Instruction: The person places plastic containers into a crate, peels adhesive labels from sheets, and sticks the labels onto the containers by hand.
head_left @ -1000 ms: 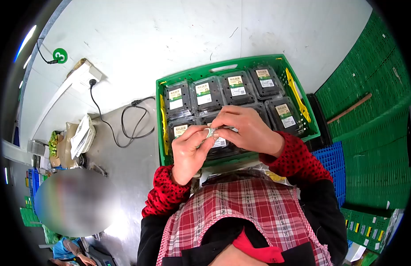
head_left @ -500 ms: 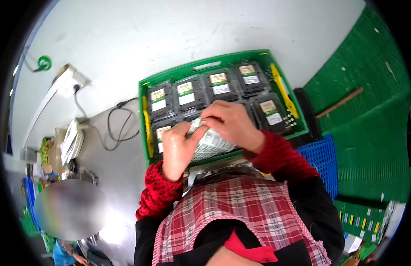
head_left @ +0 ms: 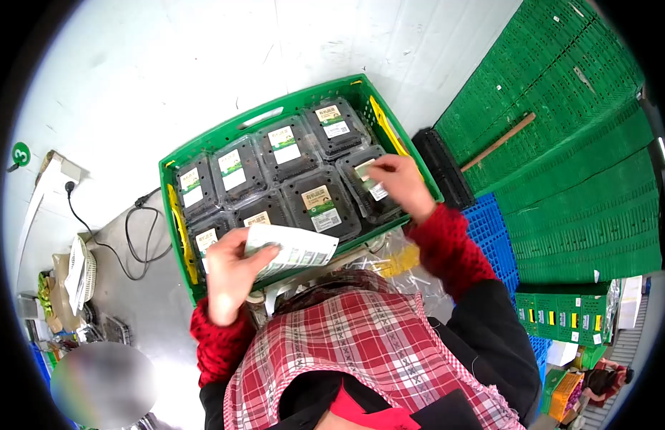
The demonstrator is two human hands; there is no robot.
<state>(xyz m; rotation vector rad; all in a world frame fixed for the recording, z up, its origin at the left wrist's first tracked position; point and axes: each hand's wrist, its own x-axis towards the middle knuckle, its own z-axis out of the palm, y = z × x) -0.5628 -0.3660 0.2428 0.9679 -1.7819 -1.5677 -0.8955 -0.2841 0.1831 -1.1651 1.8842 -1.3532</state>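
Note:
My left hand [head_left: 235,269] pinches a white sheet of printed labels [head_left: 296,249] over the front of a green crate [head_left: 332,87]. Inside the crate lie several clear plastic boxes with dark contents, each labelled, such as the middle one [head_left: 314,188]. Over the box at the right [head_left: 370,204], my right hand [head_left: 402,183] has its thumb and fingers closed near that box's label. Motion blur and the fingers hide whether anything is between them.
Yellow handles [head_left: 387,126] sit at the crate's ends. Stacked green crates [head_left: 562,136] and a blue crate [head_left: 492,236] stand to the right. A black cable [head_left: 149,236] lies on the metal table [head_left: 178,301] at left. Another person [head_left: 606,380] is at far right.
My hands have moved apart: the left keeps the label sheet, while the right has let go and moved to the right-hand box. The view has turned, shifting the crate left.

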